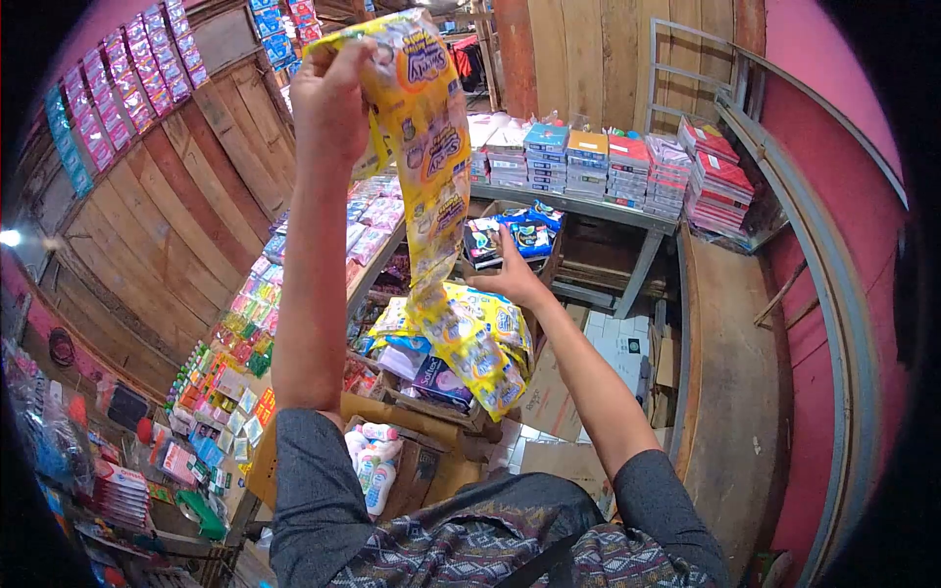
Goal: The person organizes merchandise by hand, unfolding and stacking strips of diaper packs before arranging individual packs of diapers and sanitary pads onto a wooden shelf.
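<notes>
My left hand (338, 98) is raised high, its fingers closed on the top of a long strip of yellow Sweety diaper packets (431, 167). The strip hangs down from it, twisting partway. Its lower part runs onto a heap of more yellow packets (490, 323) on top of boxed goods. My right hand (512, 274) is beside the strip at mid-height, fingers spread and thumb towards the packets. Just beyond that hand, dark blue and black packs (510, 238) lie in an open box.
Stacks of boxed books (585, 162) line the metal-legged table at the back. Small colourful goods cover the shelf (250, 333) at left. White bottles (372, 465) stand in a carton below. A wooden bench (735, 372) runs along the right, and sachet strips (123, 88) hang on the left wall.
</notes>
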A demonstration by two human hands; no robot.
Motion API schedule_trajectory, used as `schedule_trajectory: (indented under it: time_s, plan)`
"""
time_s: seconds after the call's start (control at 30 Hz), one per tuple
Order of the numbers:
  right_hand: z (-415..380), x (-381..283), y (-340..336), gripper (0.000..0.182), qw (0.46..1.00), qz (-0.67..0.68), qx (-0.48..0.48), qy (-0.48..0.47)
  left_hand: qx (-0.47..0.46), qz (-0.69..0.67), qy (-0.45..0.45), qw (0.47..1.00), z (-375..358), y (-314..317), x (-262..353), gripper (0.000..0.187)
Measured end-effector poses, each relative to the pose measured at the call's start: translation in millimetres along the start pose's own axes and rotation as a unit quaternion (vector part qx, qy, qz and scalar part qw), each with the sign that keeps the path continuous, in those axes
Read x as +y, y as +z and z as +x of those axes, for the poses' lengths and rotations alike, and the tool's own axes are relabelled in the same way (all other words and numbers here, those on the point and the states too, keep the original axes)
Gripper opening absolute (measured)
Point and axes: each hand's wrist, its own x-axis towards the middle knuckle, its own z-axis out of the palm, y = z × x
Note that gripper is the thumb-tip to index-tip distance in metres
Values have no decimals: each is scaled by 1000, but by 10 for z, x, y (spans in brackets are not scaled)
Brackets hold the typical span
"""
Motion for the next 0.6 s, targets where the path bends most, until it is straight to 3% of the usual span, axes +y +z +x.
schedule_trajectory:
  time_s: [0.07, 0.1, 0.2, 0.23, 0.33, 0.37, 0.47, 0.5, 0.6]
  plan:
    - [81, -248, -51, 129, 999, 32, -30, -9, -10, -25, -18, 999, 137, 95, 159, 16]
    - [52, -416, -53, 119, 996, 80, -22, 22, -13, -33, -37, 999, 225, 115, 197, 16]
    - [66, -670, -252, 100, 975, 142, -168, -21, -101, -71, -121, 985, 682, 63, 209, 22]
    - [-71, -767, -308, 61, 977, 151, -153, -14, -167, -124, -87, 974, 633, 247, 194, 23]
    - [-297, -704, -598, 31, 975, 55, -201, 74, -107, -131, -99, 981, 724, 386, 157, 8]
    - [-421, -663, -700, 22, 981, 53, -181, 42, -191, -185, -115, 957, 822, 335, -34, 27]
    - [-908, -871, -1066, 28, 985, 75, -144, 64, -174, -107, -187, 961, 1134, 130, -384, 24]
    - [-1085, -947, -1205, 28, 983, 108, -125, 76, -120, -73, -167, 976, 702, 502, -199, 25]
    - [-1559, -960, -1646, 25, 985, 136, -84, 67, -106, -33, -161, 981, 718, 416, -709, 26]
